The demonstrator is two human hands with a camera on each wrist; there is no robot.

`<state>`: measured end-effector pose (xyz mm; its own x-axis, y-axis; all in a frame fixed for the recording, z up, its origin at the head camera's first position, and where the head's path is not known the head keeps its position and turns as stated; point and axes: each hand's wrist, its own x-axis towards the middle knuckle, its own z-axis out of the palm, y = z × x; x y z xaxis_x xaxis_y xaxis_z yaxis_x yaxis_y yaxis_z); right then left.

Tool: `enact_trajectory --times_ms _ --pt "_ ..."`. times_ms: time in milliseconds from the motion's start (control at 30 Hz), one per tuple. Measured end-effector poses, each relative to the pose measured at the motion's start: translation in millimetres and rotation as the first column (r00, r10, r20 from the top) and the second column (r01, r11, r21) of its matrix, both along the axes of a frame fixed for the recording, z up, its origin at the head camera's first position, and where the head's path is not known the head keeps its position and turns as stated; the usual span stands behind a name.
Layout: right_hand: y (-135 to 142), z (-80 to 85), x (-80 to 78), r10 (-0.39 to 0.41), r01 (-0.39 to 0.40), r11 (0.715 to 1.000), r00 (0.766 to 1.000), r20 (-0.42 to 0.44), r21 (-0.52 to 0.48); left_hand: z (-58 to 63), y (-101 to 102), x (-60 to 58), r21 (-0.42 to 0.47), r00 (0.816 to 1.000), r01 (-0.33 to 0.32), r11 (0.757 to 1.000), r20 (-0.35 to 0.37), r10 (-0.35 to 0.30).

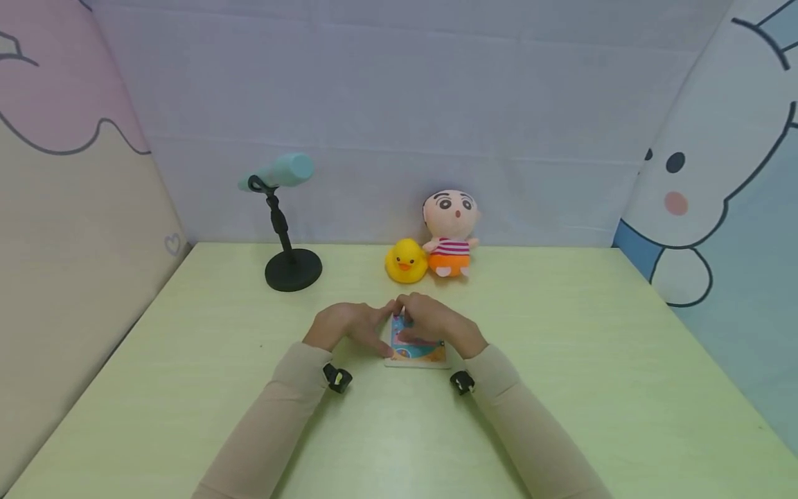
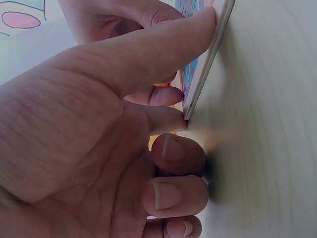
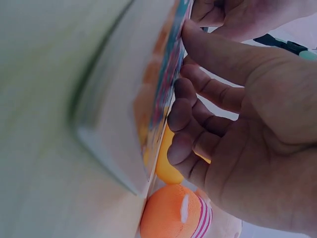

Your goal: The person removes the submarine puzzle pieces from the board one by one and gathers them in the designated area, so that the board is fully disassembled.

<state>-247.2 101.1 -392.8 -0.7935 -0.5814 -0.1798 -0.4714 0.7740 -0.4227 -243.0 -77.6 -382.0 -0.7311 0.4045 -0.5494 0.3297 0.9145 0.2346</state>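
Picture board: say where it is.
In the head view, the picture board lies centrally on the table in front of the yellow duck, left hand at its left edge, right hand over it.

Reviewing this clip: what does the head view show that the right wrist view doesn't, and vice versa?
Only the head view shows the left sleeve, the right sleeve and the orange beak of the yellow duck. Only the right wrist view shows the palm of the right hand. Both show parts of each hand, left hand included, the picture board, duck, doll and black stand.
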Motion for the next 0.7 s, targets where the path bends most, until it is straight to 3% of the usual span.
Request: enact_trajectory --times_ms 500,700 --pt "1.5 -0.1 1.2 0.036 -0.034 0.999 0.998 -0.049 0.024 -0.3 -1.2 -0.9 0.016 1.0 0.002 1.0 0.007 -0.002" --pt "0.6 0.5 1.9 -0.005 0.005 1.0 1.0 -0.021 0.026 -0.6 -0.5 -0.9 0.032 0.999 -0.011 0.999 0.032 0.01"
